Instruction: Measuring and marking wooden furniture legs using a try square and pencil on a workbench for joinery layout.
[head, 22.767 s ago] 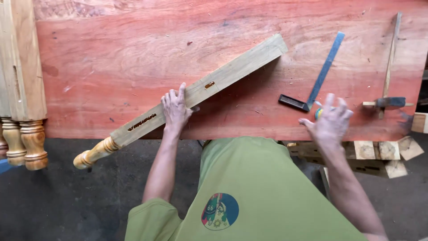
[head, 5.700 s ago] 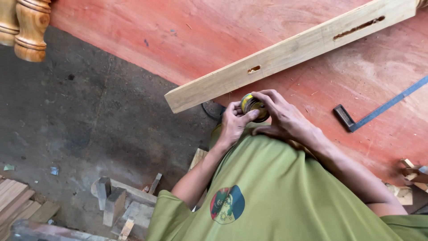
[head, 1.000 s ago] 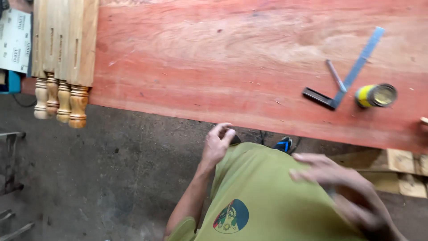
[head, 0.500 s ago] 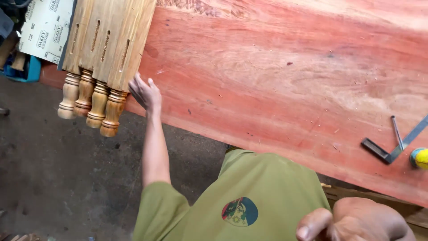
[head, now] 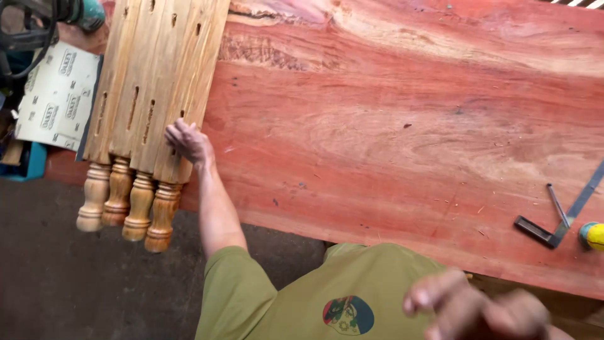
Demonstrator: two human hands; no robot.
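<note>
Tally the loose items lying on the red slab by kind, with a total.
Turned wooden legs, touched by the left hand: 4
Try square: 1
Yellow tape measure, partly cut off: 1
Sandpaper sheet: 1
Total: 7

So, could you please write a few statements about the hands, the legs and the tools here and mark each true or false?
1. The left hand touches the rightmost of four turned wooden legs. True.
2. The right hand holds the try square. False: it is blurred, near the camera, empty and away from the square.
3. The legs' turned ends overhang the red slab. True.
4. The yellow tape measure lies beside the legs. False: it lies by the square.
</note>
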